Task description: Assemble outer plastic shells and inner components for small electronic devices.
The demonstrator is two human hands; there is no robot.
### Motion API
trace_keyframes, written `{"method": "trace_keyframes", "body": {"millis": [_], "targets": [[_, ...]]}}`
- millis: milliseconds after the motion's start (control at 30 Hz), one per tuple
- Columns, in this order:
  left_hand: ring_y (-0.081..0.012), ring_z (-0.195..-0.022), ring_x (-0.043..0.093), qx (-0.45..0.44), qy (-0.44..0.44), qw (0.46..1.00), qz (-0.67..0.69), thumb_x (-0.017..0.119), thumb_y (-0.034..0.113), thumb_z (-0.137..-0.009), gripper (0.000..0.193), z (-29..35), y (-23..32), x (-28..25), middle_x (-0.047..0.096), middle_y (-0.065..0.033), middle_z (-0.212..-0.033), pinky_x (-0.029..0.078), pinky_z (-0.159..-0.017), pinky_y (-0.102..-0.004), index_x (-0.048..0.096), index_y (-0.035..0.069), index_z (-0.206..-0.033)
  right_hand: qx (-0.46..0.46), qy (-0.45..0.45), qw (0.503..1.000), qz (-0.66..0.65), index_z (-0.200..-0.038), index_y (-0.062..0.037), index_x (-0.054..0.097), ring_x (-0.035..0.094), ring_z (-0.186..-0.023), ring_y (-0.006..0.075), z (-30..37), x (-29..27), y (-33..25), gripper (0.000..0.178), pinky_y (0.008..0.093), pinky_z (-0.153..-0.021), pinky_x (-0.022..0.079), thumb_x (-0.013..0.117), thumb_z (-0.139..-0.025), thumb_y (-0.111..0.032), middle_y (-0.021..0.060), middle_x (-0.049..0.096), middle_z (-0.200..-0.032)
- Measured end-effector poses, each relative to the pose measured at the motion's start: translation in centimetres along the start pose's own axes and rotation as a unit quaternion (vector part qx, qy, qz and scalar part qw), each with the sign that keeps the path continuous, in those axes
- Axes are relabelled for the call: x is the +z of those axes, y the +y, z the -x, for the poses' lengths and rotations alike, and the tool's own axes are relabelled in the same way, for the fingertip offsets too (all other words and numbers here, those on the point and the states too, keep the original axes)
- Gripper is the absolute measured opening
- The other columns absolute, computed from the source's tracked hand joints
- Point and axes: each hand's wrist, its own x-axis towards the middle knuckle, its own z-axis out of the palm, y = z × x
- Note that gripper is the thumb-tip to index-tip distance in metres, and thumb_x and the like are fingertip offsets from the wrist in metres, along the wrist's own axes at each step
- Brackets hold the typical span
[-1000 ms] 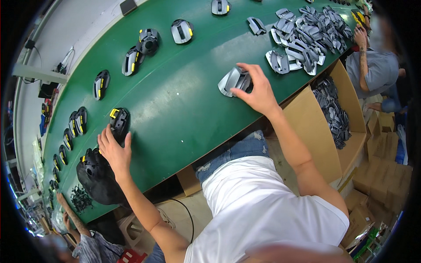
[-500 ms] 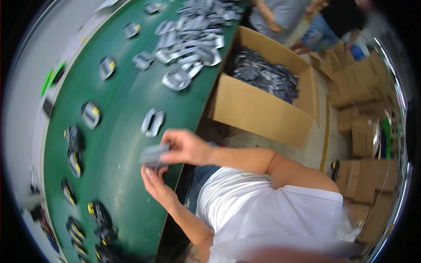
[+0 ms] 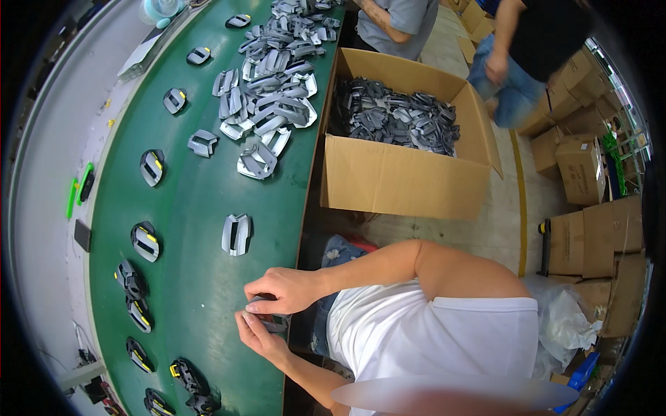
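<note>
At left on the green surface [image 3: 184,277], dark parts [image 3: 145,241] with yellow pieces lie in a loose row. Next comes one silver shell [image 3: 228,236], lying alone. Just below it in view, the left grip [image 3: 263,340] and the right grip [image 3: 287,288] both clamp a grey part [image 3: 273,324], which is between them, half hidden by fingers. Farther right, a carton [image 3: 402,177] holds grey pieces [image 3: 402,114].

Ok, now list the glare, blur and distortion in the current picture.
Head view, left of centre: a soft sheen on the green table, the nearest shell fairly sharp; head view, bottom: a pale, blurred shape; head view, rim: the table's left edge bowed, corners black.
</note>
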Motion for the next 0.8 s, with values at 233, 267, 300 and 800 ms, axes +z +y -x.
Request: {"method": "trace_keyframes", "body": {"millis": [233, 267, 300, 800], "targets": [[-0.0065, -0.073, 0.044, 0.012, 0.015, 0.999, 0.041, 0.040, 0.023, -0.098, 0.030, -1.2, 0.9, 1.6, 0.047, 0.0001, -0.078, 0.036, -0.060, -0.0212, 0.051, -0.001, -0.083, 0.008, 0.086, 0.996, 0.034, -0.071, -0.0004, 0.047, 0.044, -0.048, 0.0308, -0.2, 0.5, -1.0, 0.030, 0.0374, -0.047, 0.034, 0.049, -0.092, -0.022, 0.0154, 0.046, -0.054], [-0.0060, -0.071, 0.044, 0.001, 0.012, 0.997, 0.072, 0.040, 0.023, -0.098, 0.030, -1.5, 1.1, 1.9, 0.047, 0.0007, -0.077, 0.035, -0.058, -0.0209, 0.051, 0.000, -0.082, 0.011, 0.092, 0.995, 0.037, -0.071, -0.0004, 0.047, 0.044, -0.048, 0.0308, -0.3, 0.3, -1.0, 0.030, 0.0374, -0.047, 0.034, 0.049, -0.092, -0.022, 0.0154, 0.046, -0.054], [-0.0056, -0.069, 0.043, -0.016, 0.036, 0.995, 0.092, 0.040, 0.024, -0.098, 0.031, -0.9, 1.5, 1.5, 0.046, 0.0013, -0.075, 0.034, -0.057, -0.0206, 0.050, 0.001, -0.080, -0.007, 0.079, 0.997, 0.002, -0.071, -0.0005, 0.047, 0.042, -0.047, 0.0288, -0.5, 1.0, -1.2, 0.029, 0.0364, -0.047, 0.034, 0.049, -0.092, -0.021, 0.0150, 0.045, -0.054], [-0.0065, -0.047, 0.034, 0.079, -0.039, 0.964, 0.249, 0.042, 0.030, -0.096, 0.036, -0.2, 2.1, 3.0, 0.044, -0.0031, -0.058, 0.025, -0.042, -0.0218, 0.043, 0.004, -0.072, 0.006, 0.038, 0.991, -0.131, -0.071, -0.0036, 0.044, 0.044, -0.051, 0.0068, 1.8, -0.2, -2.3, 0.031, 0.0226, -0.046, 0.036, 0.040, -0.097, -0.019, 0.0019, 0.049, -0.057]]}}
